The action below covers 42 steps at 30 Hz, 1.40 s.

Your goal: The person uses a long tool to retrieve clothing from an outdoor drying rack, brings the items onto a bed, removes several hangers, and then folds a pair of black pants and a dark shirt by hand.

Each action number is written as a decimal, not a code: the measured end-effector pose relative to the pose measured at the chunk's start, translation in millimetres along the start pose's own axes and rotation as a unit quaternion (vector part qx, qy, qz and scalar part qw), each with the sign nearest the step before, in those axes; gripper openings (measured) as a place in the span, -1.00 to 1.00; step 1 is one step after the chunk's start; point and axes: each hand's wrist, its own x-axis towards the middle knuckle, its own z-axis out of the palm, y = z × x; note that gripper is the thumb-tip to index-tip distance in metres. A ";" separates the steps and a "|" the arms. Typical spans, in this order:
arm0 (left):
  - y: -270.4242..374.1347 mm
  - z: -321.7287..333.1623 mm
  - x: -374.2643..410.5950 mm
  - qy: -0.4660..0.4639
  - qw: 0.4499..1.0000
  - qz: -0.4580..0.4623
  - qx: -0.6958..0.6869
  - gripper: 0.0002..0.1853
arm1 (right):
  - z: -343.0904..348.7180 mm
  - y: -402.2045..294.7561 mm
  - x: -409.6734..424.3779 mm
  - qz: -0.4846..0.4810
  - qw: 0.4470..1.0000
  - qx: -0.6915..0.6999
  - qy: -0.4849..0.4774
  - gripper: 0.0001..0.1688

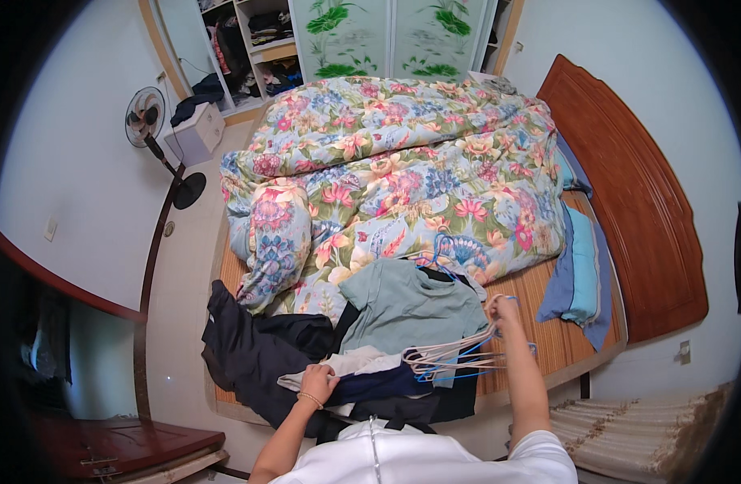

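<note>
My right hand (pixel 503 313) grips a bunch of white and blue clothes hangers (pixel 449 360) by their hooks, over the near side of the bed. The hangers' lower ends lie across the clothes. My left hand (pixel 319 382), with a beaded bracelet at the wrist, rests on an off-white garment (pixel 361 362); whether its fingers pinch the cloth is unclear. Beside it are a navy garment (pixel 370 387) and a dark jacket-like garment (pixel 255 351). A pale green T-shirt (pixel 407 302) lies beyond, with blue hangers (pixel 438 257) at its neck.
A floral quilt (pixel 395 175) is heaped over much of the bed, on a striped mat (pixel 543 348). Pillows (pixel 582 266) lie by the wooden headboard (pixel 631 199). A standing fan (pixel 146 121) and a white cabinet (pixel 198 133) stand far left. Behind is a wardrobe (pixel 340 42).
</note>
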 end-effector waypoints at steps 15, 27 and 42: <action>70.7 -11.1 46.8 -0.077 0.992 -0.067 -0.074 -0.79 | 211.8 29.5 192.6 -0.080 0.906 -0.397 0.122 -0.67; 68.9 -23.6 96.3 0.004 0.999 -0.002 -0.040 -0.78 | 168.9 48.9 118.4 -0.204 0.906 -0.348 0.128 -0.55; 175.8 -24.6 66.0 0.023 0.934 0.351 -0.063 -0.58 | 78.2 8.0 -237.3 -0.241 0.965 -0.020 -0.098 -0.64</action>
